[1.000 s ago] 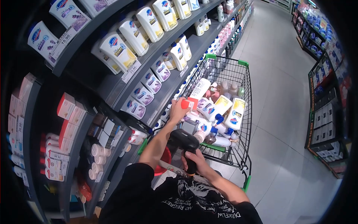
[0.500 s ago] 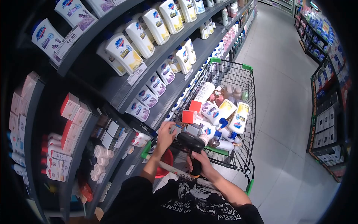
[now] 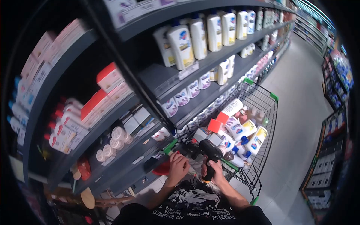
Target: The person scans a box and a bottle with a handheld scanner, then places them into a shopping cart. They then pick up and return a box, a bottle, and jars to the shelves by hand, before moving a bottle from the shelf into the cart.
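My right hand (image 3: 214,171) is closed around the grip of a black handheld barcode scanner (image 3: 210,150), its head pointing up over the cart's near end. My left hand (image 3: 178,168) curls over the shopping cart's handle (image 3: 171,150), close to its green end piece. Inside the black wire cart (image 3: 270,114) lie white pump bottles, such as a yellow-labelled bottle (image 3: 258,140) and a purple-labelled bottle (image 3: 235,127). Beside them are a red-and-white box (image 3: 215,125) and a grey box (image 3: 202,134).
Shelves on my left hold yellow-labelled bottles (image 3: 181,47), purple-labelled packs (image 3: 182,98), red-and-white boxes (image 3: 109,78) and round jars (image 3: 117,138). A red basket (image 3: 162,168) is beneath the cart handle. The tiled aisle floor (image 3: 290,131) runs ahead, with display racks (image 3: 324,161) at right.
My left hand has drawn back from the boxes in the cart and come down onto the handle. The view has turned left, so the cart appears farther right. The scanner stays in my right hand.
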`<action>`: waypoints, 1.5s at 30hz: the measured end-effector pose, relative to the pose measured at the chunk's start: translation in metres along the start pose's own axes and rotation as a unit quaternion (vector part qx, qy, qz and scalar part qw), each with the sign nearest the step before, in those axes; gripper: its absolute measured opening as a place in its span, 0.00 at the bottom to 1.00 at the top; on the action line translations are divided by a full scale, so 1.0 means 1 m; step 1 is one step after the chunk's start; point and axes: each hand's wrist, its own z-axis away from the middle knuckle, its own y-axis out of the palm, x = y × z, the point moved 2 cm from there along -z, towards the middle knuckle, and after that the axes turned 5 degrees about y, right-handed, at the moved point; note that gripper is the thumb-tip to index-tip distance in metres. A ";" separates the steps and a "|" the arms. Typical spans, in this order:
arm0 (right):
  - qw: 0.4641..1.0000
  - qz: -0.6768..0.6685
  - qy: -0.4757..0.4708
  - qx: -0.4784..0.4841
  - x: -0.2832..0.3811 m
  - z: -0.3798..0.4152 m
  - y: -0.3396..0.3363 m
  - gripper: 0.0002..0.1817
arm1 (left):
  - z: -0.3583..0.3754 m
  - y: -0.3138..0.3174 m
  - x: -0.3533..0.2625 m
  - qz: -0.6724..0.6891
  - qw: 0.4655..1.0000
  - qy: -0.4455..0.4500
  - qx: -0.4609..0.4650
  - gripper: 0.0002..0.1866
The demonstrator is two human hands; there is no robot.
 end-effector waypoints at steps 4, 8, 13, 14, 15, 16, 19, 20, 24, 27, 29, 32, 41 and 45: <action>0.999 -0.006 0.006 0.031 -0.029 -0.017 0.027 0.19 | -0.001 -0.012 0.001 0.001 0.997 0.026 0.073 0.08; 0.996 0.072 -0.028 0.047 -0.056 -0.027 0.053 0.24 | 0.015 -0.004 0.019 -0.030 0.995 0.077 0.061 0.15; 0.999 0.032 -0.024 0.020 -0.066 -0.027 0.047 0.24 | 0.010 -0.024 0.016 0.037 0.990 0.134 0.030 0.09; 0.999 0.024 -0.024 0.019 -0.068 -0.029 0.046 0.24 | 0.012 -0.026 0.019 0.035 0.990 0.131 0.025 0.09; 0.999 0.037 -0.026 0.014 -0.069 -0.029 0.049 0.25 | 0.014 -0.028 0.020 0.048 0.989 0.134 0.033 0.08; 0.999 0.042 -0.025 0.016 -0.071 -0.027 0.053 0.25 | 0.015 -0.028 0.021 0.062 0.988 0.136 0.040 0.07; 0.998 0.054 -0.016 -0.008 -0.078 -0.024 0.054 0.26 | 0.023 -0.033 0.022 0.053 0.989 0.125 0.055 0.07; 0.999 0.053 -0.008 -0.008 -0.080 -0.025 0.052 0.27 | 0.026 -0.034 0.025 0.042 0.988 0.121 0.081 0.07; 0.998 0.059 0.012 -0.017 -0.090 -0.031 0.047 0.26 | 0.038 -0.053 0.036 0.182 0.974 0.093 0.096 0.07; 0.993 0.105 0.028 -0.039 -0.097 -0.032 0.060 0.25 | 0.025 -0.163 0.032 0.126 0.984 0.069 -0.101 0.05; 0.988 0.145 0.022 -0.041 -0.101 -0.035 0.064 0.24 | 0.017 -0.262 0.031 -0.009 0.968 0.061 -0.243 0.09; 0.993 0.109 0.001 -0.034 -0.113 -0.035 0.067 0.22 | 0.028 -0.381 0.038 -0.134 0.850 0.098 -0.500 0.08; 0.986 0.162 -0.015 -0.042 -0.136 -0.031 0.076 0.22 | -0.004 -0.463 0.091 -0.183 0.799 -0.218 -0.530 0.22; 0.983 0.172 -0.021 -0.056 -0.143 -0.025 0.081 0.23 | -0.006 -0.461 0.095 -0.159 0.812 -0.268 -0.494 0.22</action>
